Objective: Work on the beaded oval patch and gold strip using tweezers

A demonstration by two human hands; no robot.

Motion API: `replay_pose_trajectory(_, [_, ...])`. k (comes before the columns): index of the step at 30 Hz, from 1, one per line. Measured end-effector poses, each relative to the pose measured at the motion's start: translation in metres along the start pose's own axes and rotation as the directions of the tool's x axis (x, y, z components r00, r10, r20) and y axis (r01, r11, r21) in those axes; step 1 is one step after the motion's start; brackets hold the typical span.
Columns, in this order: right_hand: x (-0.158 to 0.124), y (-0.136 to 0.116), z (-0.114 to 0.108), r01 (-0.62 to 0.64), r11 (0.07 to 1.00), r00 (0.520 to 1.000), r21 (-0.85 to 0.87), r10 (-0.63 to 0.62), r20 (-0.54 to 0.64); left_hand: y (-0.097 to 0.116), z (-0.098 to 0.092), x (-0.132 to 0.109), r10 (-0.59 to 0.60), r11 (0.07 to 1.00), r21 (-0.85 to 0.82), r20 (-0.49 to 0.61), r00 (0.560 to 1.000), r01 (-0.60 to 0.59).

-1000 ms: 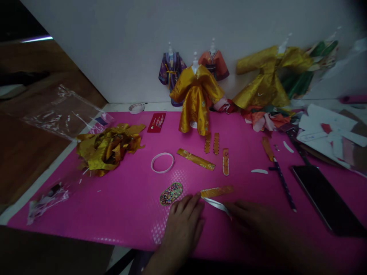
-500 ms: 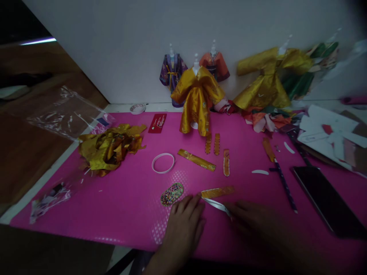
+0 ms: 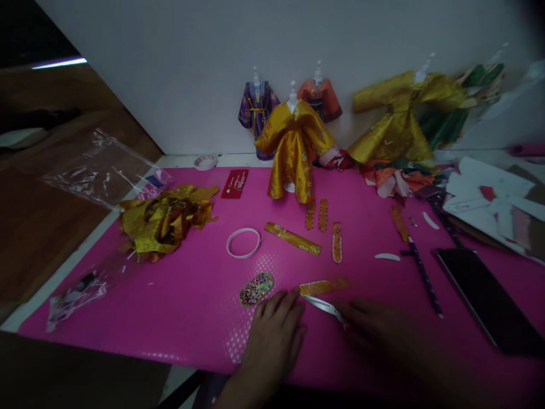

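Note:
My left hand (image 3: 272,329) rests on the pink mat with its fingers stretched out and thumb apart. Its index fingertip touches the left end of a gold fabric strip (image 3: 323,286) edged with pale stitching. In my right hand (image 3: 378,324), dim and partly lost in shadow, is a pair of small silver scissors (image 3: 321,305). Their tip lies at the strip's lower left corner, close to the left fingertip. An oval pincushion-like case full of coloured dots (image 3: 256,289) sits just beyond my left hand. Another gold strip (image 3: 293,238) and a stitched orange strip (image 3: 337,242) lie farther off.
Dressed doll forms, one in a gold robe (image 3: 292,150), stand along the wall. Gold fabric scraps (image 3: 166,221) are heaped at left, near a white ring (image 3: 243,243). A dark pencil (image 3: 426,276) and black phone (image 3: 489,298) lie at right on the mat (image 3: 170,307).
The whole view has shifted very slightly. Both hands, the scissors and the strip keep the same places relative to each other.

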State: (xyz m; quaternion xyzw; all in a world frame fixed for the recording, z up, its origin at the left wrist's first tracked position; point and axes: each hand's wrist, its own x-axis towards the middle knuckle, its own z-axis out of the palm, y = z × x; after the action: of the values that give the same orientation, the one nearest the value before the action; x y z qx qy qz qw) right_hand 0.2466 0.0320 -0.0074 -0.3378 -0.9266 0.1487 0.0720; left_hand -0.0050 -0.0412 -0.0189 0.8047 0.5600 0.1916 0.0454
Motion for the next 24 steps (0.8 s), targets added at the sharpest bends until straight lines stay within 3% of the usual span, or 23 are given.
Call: replay_pose_trajectory(24, [0.0028,-0.0045,-0.0059,-0.046,0.999,0.998,0.028,0.045,0.034,-0.0009,-0.0013,0.0003,-0.010,1.000,-0.005,0.035,0.999,0.011])
